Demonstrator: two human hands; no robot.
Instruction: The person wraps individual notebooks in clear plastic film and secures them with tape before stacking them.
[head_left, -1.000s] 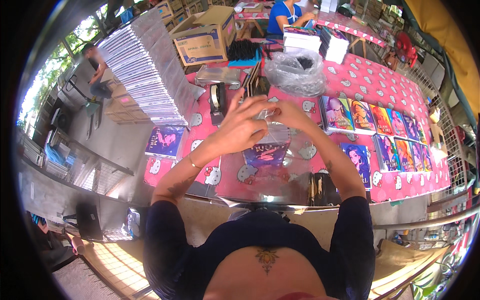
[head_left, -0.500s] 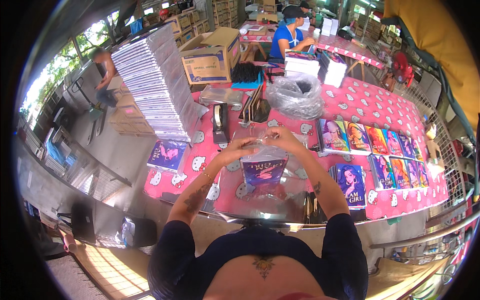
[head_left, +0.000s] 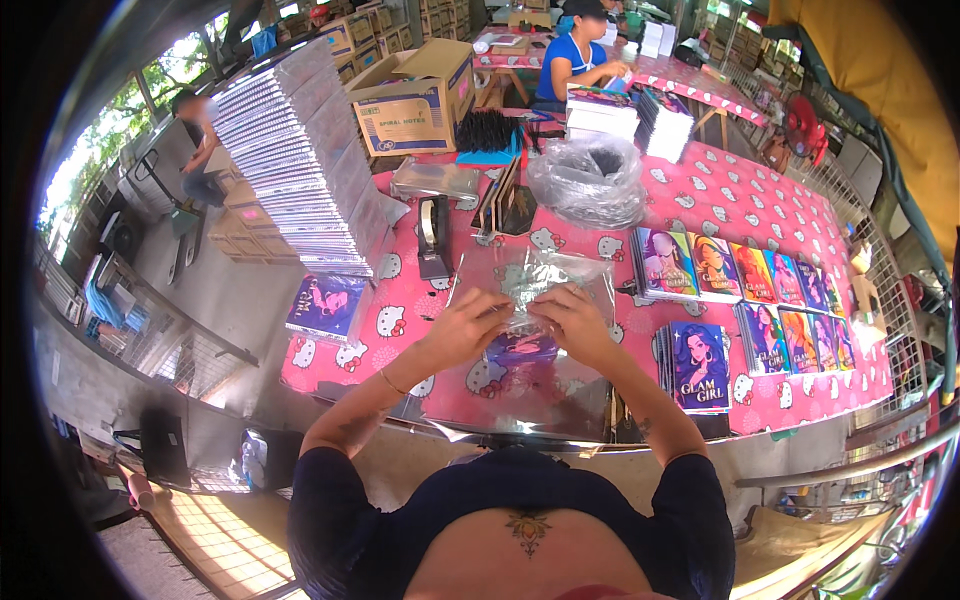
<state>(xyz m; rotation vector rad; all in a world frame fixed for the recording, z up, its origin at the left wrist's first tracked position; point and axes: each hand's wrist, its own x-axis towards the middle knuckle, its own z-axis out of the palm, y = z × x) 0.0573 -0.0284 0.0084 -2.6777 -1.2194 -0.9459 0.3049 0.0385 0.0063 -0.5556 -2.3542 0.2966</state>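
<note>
A purple-covered notebook (head_left: 522,350), seemingly upside down to me, lies at the middle of the table inside a clear plastic bag (head_left: 520,312). My left hand (head_left: 470,326) pinches the bag's film just beyond the notebook's far edge. Close beside it, my right hand (head_left: 572,322) pinches the same film. Glare on the plastic and my fingers hide part of the cover. Beneath lies a larger clear sheet (head_left: 470,385) on the patterned pink tablecloth. A black tape dispenser (head_left: 434,237) stands beyond my left hand.
Tall wrapped notebook stack (head_left: 300,170) rises at left, with a bagged notebook (head_left: 328,305) before it. Colourful notebook piles (head_left: 695,368) stand at right. Behind are a plastic bundle (head_left: 588,182), a cardboard box (head_left: 415,100) and a seated person in blue (head_left: 568,68).
Both hands have come nearer to me and lower, drawing the film down over the notebook's far part. More of its cover is now hidden.
</note>
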